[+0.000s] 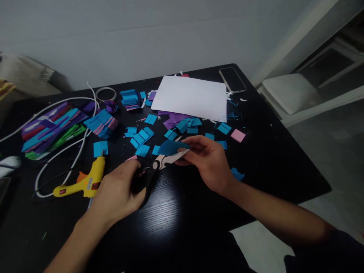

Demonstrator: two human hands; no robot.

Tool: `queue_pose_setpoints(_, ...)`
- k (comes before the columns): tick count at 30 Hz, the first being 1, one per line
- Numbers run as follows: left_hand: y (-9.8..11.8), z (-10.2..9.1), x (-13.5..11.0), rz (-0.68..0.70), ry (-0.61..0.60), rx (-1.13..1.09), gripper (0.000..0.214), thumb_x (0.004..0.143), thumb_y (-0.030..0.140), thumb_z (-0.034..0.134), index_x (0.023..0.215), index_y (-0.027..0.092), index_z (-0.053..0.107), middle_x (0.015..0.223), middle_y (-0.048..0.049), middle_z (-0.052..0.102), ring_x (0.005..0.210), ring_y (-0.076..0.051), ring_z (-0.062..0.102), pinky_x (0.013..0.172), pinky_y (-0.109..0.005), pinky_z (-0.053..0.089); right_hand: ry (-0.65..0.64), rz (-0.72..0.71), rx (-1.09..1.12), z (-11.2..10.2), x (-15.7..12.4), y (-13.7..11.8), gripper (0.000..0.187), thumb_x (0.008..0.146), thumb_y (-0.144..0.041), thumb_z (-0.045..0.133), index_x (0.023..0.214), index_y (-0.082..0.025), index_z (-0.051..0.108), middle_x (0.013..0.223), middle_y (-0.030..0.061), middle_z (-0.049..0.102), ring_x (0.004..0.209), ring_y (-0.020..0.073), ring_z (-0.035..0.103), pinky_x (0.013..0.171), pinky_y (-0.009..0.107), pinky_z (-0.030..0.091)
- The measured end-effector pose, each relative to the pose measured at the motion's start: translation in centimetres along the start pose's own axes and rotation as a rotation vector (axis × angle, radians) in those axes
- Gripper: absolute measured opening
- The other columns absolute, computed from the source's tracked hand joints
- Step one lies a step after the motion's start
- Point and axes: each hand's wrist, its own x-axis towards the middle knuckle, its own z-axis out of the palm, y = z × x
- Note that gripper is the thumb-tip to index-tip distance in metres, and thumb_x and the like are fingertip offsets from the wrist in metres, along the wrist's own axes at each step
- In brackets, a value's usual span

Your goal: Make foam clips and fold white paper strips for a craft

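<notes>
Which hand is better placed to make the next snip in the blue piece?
Left, probably: the left hand grips the scissors, whose blades meet the blue piece; the right hand only pinches that piece.

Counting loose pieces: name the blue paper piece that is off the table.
The darker blue piece pinched in the right hand, at the scissors in the left hand; the other blue squares lie on the table.

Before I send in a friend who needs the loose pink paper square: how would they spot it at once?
On the black table, find the big white sheet at the far side. Just nearer than its right corner, among scattered blue squares and beyond the right hand, lies the pink square, the only pink piece on that side.
</notes>
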Motion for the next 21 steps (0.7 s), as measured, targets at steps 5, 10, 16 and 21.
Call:
queue_pose_setpoints(5, 0.01, -0.06, -0.01, 0.01, 0.005, -0.001, 0.015, 0.089, 0.035, 0.056, 0.089, 0.023, 0.048, 0.078, -0.0024, 0.059, 0.068, -0.022, 0.063, 0.058, -0.032, 0.045, 0.009, 0.016, -0.015, -0.03, 0.03, 0.03, 0.033, 0.068, -0.033, 0.096, 0.092, -0.022, 0.075, 0.086, -0.0002, 0.079, 0.083, 0.0209, 0.079, 0.08, 0.041, 0.071)
queue_pose_setpoints(10, -0.01, -0.03, -0.1, -0.018, -0.015, -0.008, 0.017, 0.089, 0.038, 0.057, 0.087, 0.023, 0.048, 0.074, -0.0015, 0.059, 0.064, -0.021, 0.062, 0.056, -0.032, 0.044, 0.009, 0.02, -0.008, 0.0, 0.1, -0.07, 0.037, 0.065, -0.037, 0.097, 0.091, -0.023, 0.075, 0.083, -0.0004, 0.078, 0.083, 0.0219, 0.079, 0.079, 0.043, 0.071)
queue_pose_setpoints(16, 0.03, 0.27, -0.11, 0.0, -0.031, -0.033, 0.016, 0.088, 0.032, 0.058, 0.084, 0.024, 0.046, 0.07, 0.0008, 0.056, 0.059, -0.019, 0.06, 0.054, -0.03, 0.043, 0.022, 0.025, -0.02, -0.03, 0.12, 0.0, 0.039, 0.065, -0.039, 0.097, 0.092, -0.022, 0.074, 0.085, 0.0003, 0.078, 0.086, 0.0231, 0.079, 0.081, 0.045, 0.071)
queue_pose_setpoints(21, 0.31, 0.22, 0.09, 0.009, -0.019, -0.031, 0.014, 0.086, 0.029, 0.058, 0.082, 0.024, 0.045, 0.07, 0.001, 0.057, 0.059, -0.019, 0.06, 0.053, -0.029, 0.043, 0.018, 0.028, 0.009, -0.05, 0.1, 0.01, 0.038, 0.064, -0.037, 0.098, 0.09, -0.022, 0.075, 0.083, -0.0004, 0.078, 0.083, 0.0217, 0.078, 0.08, 0.043, 0.071)
